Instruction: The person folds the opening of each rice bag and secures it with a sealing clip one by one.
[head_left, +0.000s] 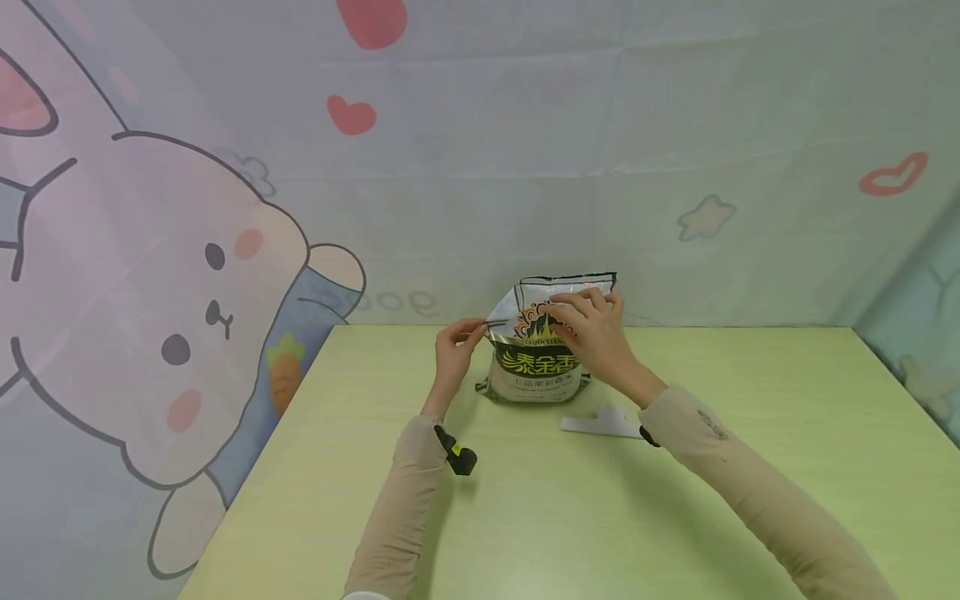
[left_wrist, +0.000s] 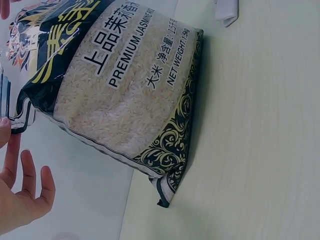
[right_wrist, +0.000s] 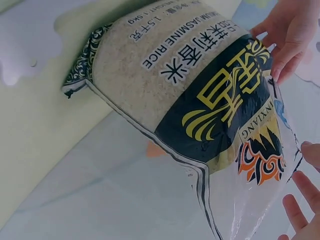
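Note:
A bag of jasmine rice (head_left: 542,350) stands upright at the far middle of the green table (head_left: 570,508), with a black-and-gold label and a clear window of rice. My left hand (head_left: 471,332) pinches the bag's upper left corner between thumb and forefinger. In the left wrist view its other fingers (left_wrist: 27,175) are spread beside the rice bag (left_wrist: 125,85). My right hand (head_left: 583,315) rests on the upper front of the bag, fingers loosely spread. The right wrist view shows those fingertips (right_wrist: 300,187) at the bag's (right_wrist: 190,85) clear top, and the left hand (right_wrist: 287,32) at its edge.
A flat white plastic piece (head_left: 603,422) lies on the table just in front of the bag, under my right forearm; it also shows in the left wrist view (left_wrist: 227,11). A cartoon-printed cloth backdrop (head_left: 480,167) closes off the table's far and left sides.

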